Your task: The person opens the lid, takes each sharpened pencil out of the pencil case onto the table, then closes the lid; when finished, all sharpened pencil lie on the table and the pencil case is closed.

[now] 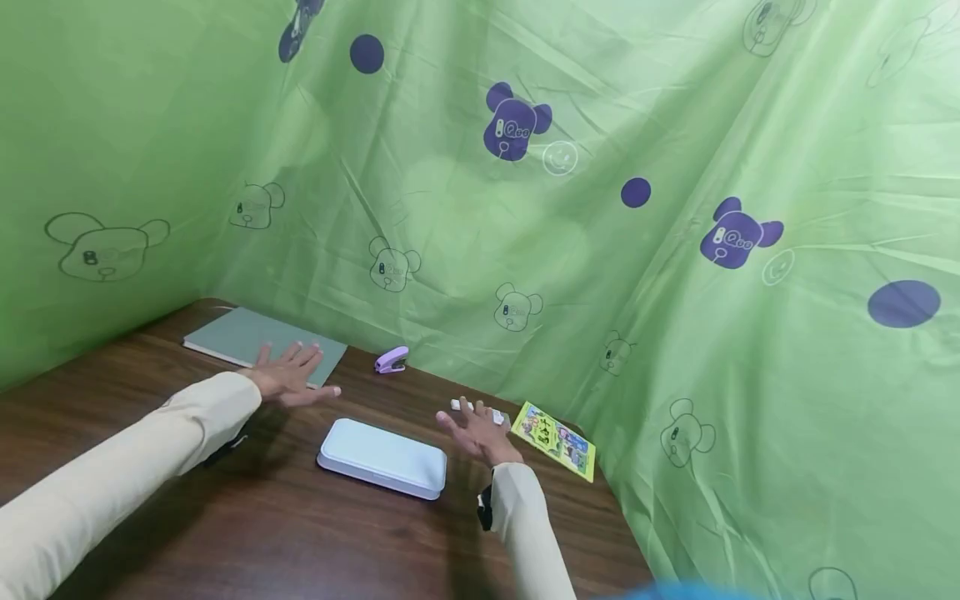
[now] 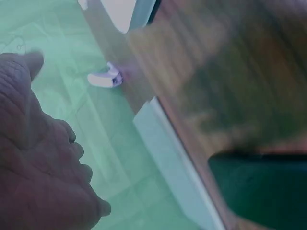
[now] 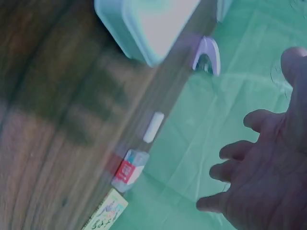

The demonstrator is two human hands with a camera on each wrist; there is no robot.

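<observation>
My left hand (image 1: 288, 377) hovers with fingers spread, and in the head view it overlaps the near right part of a grey-green notebook (image 1: 232, 329). Over on the other side, my right hand (image 1: 483, 437) is also held up, fingers apart and holding nothing. A closed pale blue pencil case (image 1: 382, 458) lies on the table between the two forearms. Beyond it stands a small purple stapler (image 1: 392, 360). The right hand partly covers some small items in the head view; the right wrist view shows a white eraser-like bar (image 3: 153, 127) and a clear packet with a red label (image 3: 128, 170).
A yellow illustrated booklet (image 1: 555, 442) lies near the table's right edge. The brown wooden table (image 1: 300, 542) meets a green patterned curtain (image 1: 450, 208) along its back and sides. Something blue (image 1: 682, 590) is blurred at the bottom edge.
</observation>
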